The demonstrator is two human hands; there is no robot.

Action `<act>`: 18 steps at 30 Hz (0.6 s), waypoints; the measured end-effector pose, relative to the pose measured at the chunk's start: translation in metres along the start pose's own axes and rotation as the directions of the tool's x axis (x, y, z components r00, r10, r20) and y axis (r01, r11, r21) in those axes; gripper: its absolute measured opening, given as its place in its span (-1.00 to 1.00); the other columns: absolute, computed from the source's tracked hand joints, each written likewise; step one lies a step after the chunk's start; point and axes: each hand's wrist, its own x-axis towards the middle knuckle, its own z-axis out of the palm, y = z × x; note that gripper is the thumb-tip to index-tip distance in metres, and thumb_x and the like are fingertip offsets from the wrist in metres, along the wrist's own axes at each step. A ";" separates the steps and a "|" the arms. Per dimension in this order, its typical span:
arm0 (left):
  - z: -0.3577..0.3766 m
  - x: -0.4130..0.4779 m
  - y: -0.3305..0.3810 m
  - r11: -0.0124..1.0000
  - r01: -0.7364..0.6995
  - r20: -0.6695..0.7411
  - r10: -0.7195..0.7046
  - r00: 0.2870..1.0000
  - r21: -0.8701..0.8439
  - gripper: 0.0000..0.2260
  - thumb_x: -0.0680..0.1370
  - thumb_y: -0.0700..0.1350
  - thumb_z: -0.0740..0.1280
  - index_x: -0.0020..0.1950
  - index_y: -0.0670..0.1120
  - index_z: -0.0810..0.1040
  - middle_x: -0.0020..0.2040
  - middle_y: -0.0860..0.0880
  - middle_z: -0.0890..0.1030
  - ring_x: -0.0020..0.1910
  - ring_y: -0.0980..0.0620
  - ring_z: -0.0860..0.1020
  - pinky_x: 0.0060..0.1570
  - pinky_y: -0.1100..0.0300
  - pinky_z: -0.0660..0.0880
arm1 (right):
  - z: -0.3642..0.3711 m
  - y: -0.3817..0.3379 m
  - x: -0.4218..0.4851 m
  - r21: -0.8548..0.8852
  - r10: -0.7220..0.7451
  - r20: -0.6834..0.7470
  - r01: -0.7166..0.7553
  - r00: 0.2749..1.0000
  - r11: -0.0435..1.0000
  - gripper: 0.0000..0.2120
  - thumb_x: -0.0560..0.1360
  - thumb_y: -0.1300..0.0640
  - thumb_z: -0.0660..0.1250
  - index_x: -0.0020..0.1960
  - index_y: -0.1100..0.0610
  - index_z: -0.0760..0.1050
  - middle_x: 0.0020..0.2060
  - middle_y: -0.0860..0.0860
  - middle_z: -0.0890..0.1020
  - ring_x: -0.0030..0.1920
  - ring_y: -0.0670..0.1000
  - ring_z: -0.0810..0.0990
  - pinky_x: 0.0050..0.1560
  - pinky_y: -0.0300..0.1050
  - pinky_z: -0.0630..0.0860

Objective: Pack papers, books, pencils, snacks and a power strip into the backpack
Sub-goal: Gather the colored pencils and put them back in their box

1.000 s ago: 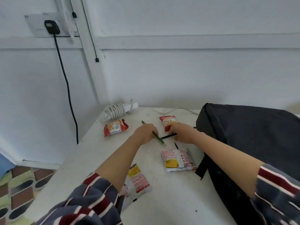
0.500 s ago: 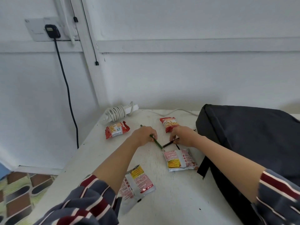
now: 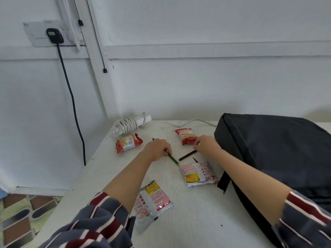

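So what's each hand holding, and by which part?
The left hand grips the green pencil mid-shaft, both ends sticking out. The right hand meets the far end of the dark pencil; whether it pinches it cannot be told.

The backpack at right is matt dark-grey cloth, the snack packets glossy crinkled plastic film, the power strip at upper centre smooth white plastic, the green pencil smoothly painted, and the table a matt, scuffed white surface.
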 end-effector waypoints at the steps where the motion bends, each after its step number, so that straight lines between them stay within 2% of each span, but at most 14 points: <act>1: 0.000 -0.001 0.000 1.000 0.000 -0.004 0.001 1.000 0.001 -0.83 0.53 -0.21 0.33 0.08 -0.05 0.61 0.14 -0.04 0.54 0.12 -0.01 0.48 0.12 0.07 0.45 | 0.002 -0.001 0.000 0.006 0.014 0.017 -0.014 1.000 1.000 -0.79 0.53 0.12 0.27 0.06 0.21 0.58 -0.02 0.11 0.64 -0.06 0.08 0.61 -0.05 -0.07 0.57; 7: 0.000 -0.005 -0.006 0.999 -0.020 -0.008 0.020 1.000 -0.025 -0.84 0.53 -0.22 0.33 0.07 -0.06 0.61 0.11 -0.06 0.55 0.10 -0.03 0.50 0.14 0.02 0.46 | 0.010 -0.007 -0.002 0.071 0.057 0.040 -0.060 0.998 0.996 -0.82 0.49 0.10 0.34 -0.05 0.21 0.59 -0.20 0.06 0.59 -0.23 0.00 0.51 -0.30 -0.24 0.40; 12: -0.003 -0.009 -0.011 0.998 -0.042 -0.057 0.040 0.998 -0.039 -0.84 0.54 -0.22 0.31 0.07 -0.06 0.60 0.11 -0.06 0.55 0.11 -0.02 0.46 0.15 0.01 0.43 | 0.013 -0.010 -0.006 0.087 0.109 0.004 -0.109 0.994 0.990 -0.81 0.42 0.12 0.43 -0.13 0.26 0.61 -0.23 0.12 0.64 -0.26 0.02 0.55 -0.22 -0.14 0.52; 16: -0.005 -0.013 -0.011 0.997 -0.054 -0.068 0.051 0.996 -0.052 -0.85 0.54 -0.21 0.31 0.08 -0.06 0.60 0.10 -0.07 0.56 0.10 -0.02 0.46 0.13 0.02 0.43 | 0.017 -0.011 -0.008 0.117 0.152 -0.054 -0.145 0.987 0.982 -0.87 0.40 0.20 0.43 -0.16 0.28 0.59 -0.27 0.12 0.62 -0.28 0.04 0.58 -0.33 -0.19 0.50; 18: -0.006 -0.014 -0.011 0.997 -0.057 -0.068 0.053 0.996 -0.056 -0.85 0.54 -0.21 0.31 0.08 -0.07 0.60 0.10 -0.08 0.57 0.09 -0.02 0.47 0.13 0.02 0.44 | 0.018 -0.010 -0.008 0.161 0.192 -0.080 -0.178 0.978 0.971 -0.85 0.39 0.21 0.43 -0.11 0.30 0.59 -0.23 0.15 0.65 -0.26 0.05 0.61 -0.24 -0.13 0.58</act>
